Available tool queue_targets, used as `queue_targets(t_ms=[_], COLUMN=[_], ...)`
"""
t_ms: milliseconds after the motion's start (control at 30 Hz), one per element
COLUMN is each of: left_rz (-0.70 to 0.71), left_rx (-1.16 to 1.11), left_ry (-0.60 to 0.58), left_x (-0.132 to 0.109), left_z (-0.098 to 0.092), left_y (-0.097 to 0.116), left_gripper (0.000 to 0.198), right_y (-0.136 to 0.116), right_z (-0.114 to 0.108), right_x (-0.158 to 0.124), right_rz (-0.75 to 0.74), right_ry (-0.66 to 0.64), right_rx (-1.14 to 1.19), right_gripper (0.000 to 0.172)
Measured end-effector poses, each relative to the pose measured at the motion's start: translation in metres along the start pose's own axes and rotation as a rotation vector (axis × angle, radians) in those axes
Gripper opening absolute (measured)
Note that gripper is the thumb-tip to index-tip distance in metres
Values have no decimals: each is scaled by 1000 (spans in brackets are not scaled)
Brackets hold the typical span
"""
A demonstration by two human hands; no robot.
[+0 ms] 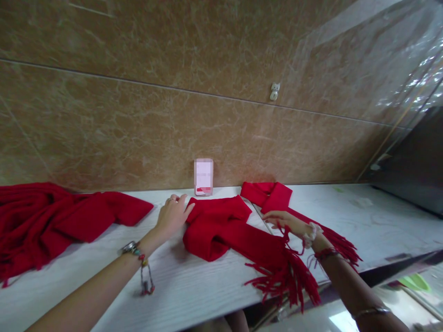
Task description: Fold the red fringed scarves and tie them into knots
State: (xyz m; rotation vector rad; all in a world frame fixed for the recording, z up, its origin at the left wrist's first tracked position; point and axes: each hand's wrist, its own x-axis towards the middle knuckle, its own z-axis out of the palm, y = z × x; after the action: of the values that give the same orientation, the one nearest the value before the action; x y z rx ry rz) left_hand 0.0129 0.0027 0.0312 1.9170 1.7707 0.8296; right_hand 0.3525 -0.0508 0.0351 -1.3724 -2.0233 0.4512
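Note:
A red fringed scarf [211, 230] lies folded on the white table in front of me, one loop at its left. Its fringe [294, 276] spreads toward the table's front edge. At the scarf's upper left corner is my left hand [173, 213], fingers apart, thumb against or just beside the cloth. My right hand [289, 222] hovers with fingers stretched out above the scarf's fringed end; a few red strands rise near its palm. Behind that hand, a second red scarf [268, 196] is folded over, its fringe partly hidden by my right wrist.
A heap of red cloth [69, 221] covers the left of the white table [145, 272]. A phone-like device [204, 177] leans upright on the brown wall [155, 129]. A dark box-shaped object [415, 161] stands at far right. The table's front edge runs below the fringe.

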Motion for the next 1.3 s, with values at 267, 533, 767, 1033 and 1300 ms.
queue_targets(t_ms=[267,533,767,1033,1300], left_rz=[-113,-78,201,572,670], left_rx=[-457,-346,13,408,468], left_ry=[-242,-149,94,-240,-270], left_x=[45,61,37,-28,-44], left_z=[9,-13,5,27,16], left_y=[-11,-43,-25,-27,-22], left_gripper=[42,66,60,65,50], right_y=[8,14,-7,-39,-36], right_z=[64,92,95,114,104], right_x=[71,137,133,95,93], right_rz=[314,321,150,-267,-217], right_ry=[3,69,192,-195,-84], right_rx=[-35,48,-92,-392,-335], right_gripper=[53,36,37,41,45])
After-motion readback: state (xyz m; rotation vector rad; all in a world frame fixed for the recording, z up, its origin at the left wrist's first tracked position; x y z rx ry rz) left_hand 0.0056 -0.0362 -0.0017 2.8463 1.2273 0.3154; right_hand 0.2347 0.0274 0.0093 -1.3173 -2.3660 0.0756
